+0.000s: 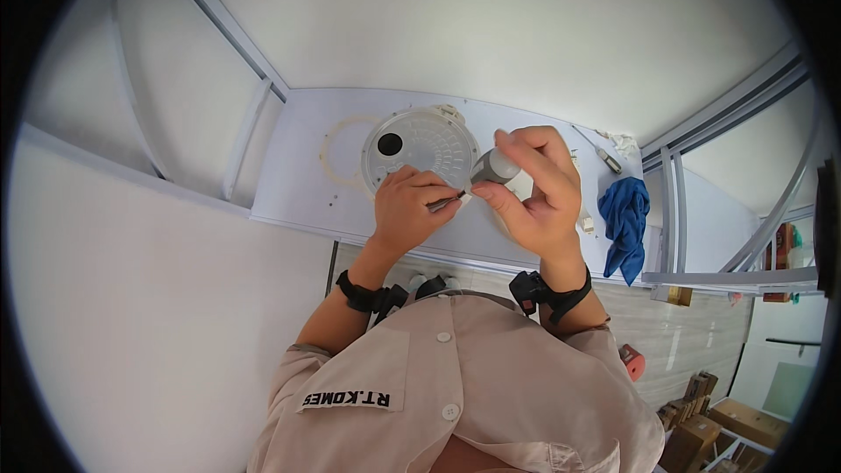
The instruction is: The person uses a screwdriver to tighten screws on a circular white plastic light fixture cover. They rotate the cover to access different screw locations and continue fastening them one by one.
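A round, pale grey disc-shaped housing with rows of slots and a black circle lies on the white table, in front of my hands. My left hand is closed at its near edge, pinching a small dark rod-like piece. My right hand is closed round a grey cylindrical tool with a pale rounded end. The tool's lower end is close to the left fingertips; whether it touches the dark piece, I cannot tell.
A pale ring lies left of the disc. To the right are a screwdriver, a crumpled blue cloth and a small white connector. Small dark screws dot the white table. Metal frame bars stand at right.
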Available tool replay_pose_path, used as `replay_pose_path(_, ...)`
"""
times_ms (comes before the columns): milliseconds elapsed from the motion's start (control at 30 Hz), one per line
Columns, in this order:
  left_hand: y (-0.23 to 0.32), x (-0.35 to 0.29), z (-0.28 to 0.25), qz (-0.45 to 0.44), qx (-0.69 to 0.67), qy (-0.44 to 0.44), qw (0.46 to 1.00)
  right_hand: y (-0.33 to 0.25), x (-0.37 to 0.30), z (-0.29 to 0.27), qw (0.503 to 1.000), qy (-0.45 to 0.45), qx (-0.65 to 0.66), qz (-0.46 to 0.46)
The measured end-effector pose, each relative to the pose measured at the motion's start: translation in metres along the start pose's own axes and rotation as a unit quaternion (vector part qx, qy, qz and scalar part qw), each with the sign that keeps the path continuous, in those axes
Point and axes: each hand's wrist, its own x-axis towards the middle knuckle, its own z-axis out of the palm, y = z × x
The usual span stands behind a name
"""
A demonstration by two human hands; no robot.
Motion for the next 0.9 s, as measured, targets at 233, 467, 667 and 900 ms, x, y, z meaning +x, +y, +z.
replay_pose_path(233,0.002,0.001,-0.001,0.004,0.010,0.001,1.000,-0.007,0.001,0.005,0.995,-0.042,0.088,-0.019)
replay_pose_path(467,0.000,0.001,0.000,0.009,0.008,0.004,1.000,-0.012,-0.001,0.009,0.994,-0.049,0.096,-0.030)
replay_pose_path(667,0.000,0.001,0.001,0.006,-0.006,0.010,1.000,-0.014,-0.003,0.011,0.993,-0.044,0.105,-0.029)
replay_pose_path(900,0.008,0.014,-0.007,0.034,0.022,-0.036,0.999,-0.018,0.010,0.007,1.000,0.000,-0.004,-0.013)
